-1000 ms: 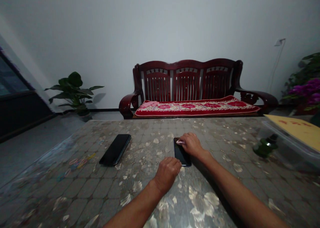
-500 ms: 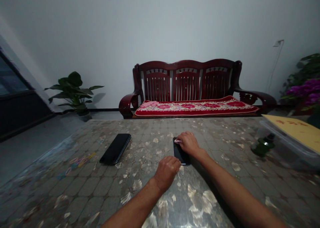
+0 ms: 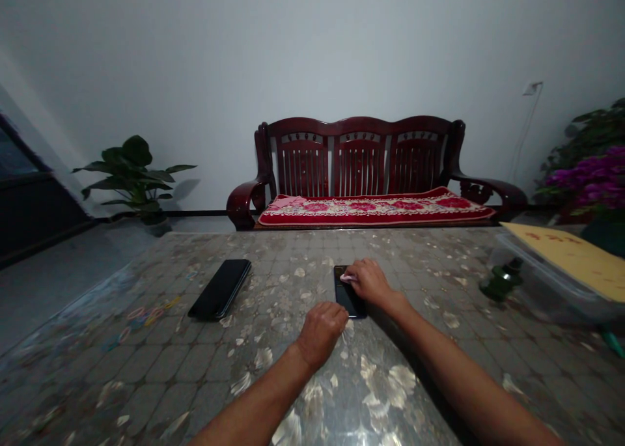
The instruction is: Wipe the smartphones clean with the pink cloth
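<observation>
A dark smartphone [image 3: 346,297] lies flat on the patterned tabletop, its screen partly covered by my hands. My right hand [image 3: 372,282] is over its far right part, fingers closed on a small whitish wad, maybe a tissue or wipe [image 3: 347,278], pressed to the glass. At the near left corner, my left hand [image 3: 322,330] has its fingers curled against the phone's edge. Further left rests a larger black case-like item [image 3: 221,290], perhaps a wallet or a phone in a cover, touched by neither hand.
Several coloured rubber bands [image 3: 146,316] lie at the table's left. On the right are a dark green bottle [image 3: 502,280] and a clear plastic box [image 3: 547,296] with a yellow sheet [image 3: 566,254] on top. A wooden bench [image 3: 359,128] stands beyond the table.
My right hand has slid the wad slightly nearer and rightward over the screen. My left hand stays at the phone's corner. The whole view has shifted a little.
</observation>
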Demonstrator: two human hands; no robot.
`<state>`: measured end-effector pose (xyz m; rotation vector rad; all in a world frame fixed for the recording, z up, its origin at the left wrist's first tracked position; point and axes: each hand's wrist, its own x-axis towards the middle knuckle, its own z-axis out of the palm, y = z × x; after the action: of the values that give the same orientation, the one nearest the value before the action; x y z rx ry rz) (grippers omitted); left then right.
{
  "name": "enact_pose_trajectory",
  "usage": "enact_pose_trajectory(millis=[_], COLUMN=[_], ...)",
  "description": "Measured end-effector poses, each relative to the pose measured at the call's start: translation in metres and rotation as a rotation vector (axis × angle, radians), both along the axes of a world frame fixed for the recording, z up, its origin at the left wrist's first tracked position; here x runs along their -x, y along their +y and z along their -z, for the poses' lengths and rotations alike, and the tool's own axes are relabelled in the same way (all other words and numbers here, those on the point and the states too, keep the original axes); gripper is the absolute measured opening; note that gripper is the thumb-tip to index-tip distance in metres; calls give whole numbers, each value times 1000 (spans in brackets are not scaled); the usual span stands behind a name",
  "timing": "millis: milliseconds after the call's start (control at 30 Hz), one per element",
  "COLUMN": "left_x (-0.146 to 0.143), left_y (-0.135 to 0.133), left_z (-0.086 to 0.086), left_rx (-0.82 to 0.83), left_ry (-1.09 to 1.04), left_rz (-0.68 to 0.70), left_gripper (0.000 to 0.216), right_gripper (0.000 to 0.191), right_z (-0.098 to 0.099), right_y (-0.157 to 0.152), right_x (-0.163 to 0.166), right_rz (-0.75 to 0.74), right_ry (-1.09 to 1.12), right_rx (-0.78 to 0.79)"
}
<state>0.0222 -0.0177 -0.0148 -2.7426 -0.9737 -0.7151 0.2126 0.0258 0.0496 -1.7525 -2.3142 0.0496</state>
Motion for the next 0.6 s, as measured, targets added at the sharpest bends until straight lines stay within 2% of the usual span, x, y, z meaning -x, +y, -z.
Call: enact_pose_trajectory(millis=[133, 233, 433, 600], left_x=[0, 0, 6, 4], left_y=[0, -2, 13, 54], left_z=[-2, -6, -33, -63], left_rx=[0, 45, 258, 281], left_ry=[5, -16, -25, 64], left_rz=[-1, 6, -61, -37], left_gripper=[10, 8, 12, 40], right_gripper=[17, 16, 23, 23], right_z=[1, 6, 37, 53], right_y=[-22, -34, -27, -22], right_x=[-6, -12, -24, -27], right_rz=[-142, -162, 61, 115], right_ry=[66, 220, 751, 897], right_rx=[18, 25, -73, -29])
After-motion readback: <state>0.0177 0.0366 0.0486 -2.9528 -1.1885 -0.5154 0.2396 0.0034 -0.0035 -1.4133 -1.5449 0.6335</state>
